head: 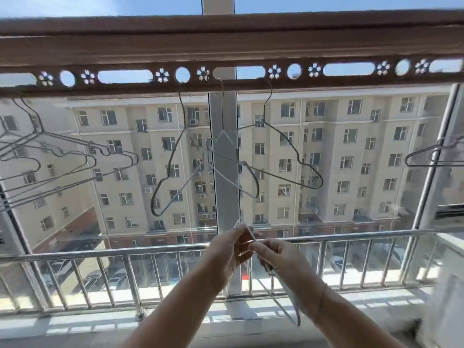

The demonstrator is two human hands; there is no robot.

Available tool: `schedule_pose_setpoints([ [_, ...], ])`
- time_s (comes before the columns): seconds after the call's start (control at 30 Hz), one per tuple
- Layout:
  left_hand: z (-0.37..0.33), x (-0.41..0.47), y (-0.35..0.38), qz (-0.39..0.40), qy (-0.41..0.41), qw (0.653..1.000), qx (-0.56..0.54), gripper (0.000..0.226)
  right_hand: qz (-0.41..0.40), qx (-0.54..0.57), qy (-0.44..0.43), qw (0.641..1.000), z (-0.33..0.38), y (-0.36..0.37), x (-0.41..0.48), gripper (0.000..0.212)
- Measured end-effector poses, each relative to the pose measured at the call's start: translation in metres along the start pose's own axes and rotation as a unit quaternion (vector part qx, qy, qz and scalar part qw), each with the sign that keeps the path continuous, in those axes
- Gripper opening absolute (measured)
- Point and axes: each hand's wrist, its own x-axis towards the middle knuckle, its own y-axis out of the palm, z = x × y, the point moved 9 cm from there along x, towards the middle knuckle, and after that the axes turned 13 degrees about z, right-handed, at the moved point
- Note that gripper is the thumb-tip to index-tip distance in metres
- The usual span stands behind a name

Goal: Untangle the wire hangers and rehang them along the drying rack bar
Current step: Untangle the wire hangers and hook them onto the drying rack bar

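Tangled hangers [223,133] on bar [251,51]; free gaps beside

Site: enclosed balcony of an upper-floor flat, used for drying laundry.

Evidence:
- A brown drying rack bar [226,51] runs overhead across the view, pierced with round, slotted and flower-shaped cut-outs [162,75]. Bare wire hangers [176,146] hang from its lower edge.
- Behind it is tall glazing with a white window post [223,116]. A polished steel railing [100,252] with vertical balusters stands just inside the glass.
- Outside, a multi-storey apartment block [339,151] stands opposite, with air-conditioner units [148,190] on its wall. Parked cars [115,280] sit well below at ground level.
- Blue sky shows above the bar.
- Sunlight falls in stripes on the floor [75,330].
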Motion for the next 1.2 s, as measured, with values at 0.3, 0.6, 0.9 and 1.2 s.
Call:
schedule_pose_setpoints([
  [0.3, 0.038, 0.0, -0.015, -0.003, -0.097, 0.99, 0.105, 0.02, 0.014, -0.071, 0.078, 0.994, -0.048, -0.021, -0.017, 0.019],
  [0.6, 0.032, -0.004, 0.001, 0.097, -0.127, 0.937, 0.311, 0.027, -0.022, -0.364, -0.006, 0.931, -0.013, -0.079, 0.0, 0.044],
  [0.9, 0.004, 0.012, 0.011, 0.073, -0.018, 0.932, 0.356, 0.025, 0.174, -0.164, 0.098, 0.966, -0.024, -0.078, -0.016, 0.018],
  [1.2, -0.025, 0.023, 0.013, 0.03, 0.071, 0.96, 0.27, 0.031, 0.037, -0.001, 0.166, 0.985, -0.023, -0.121, -0.022, 0.027],
])
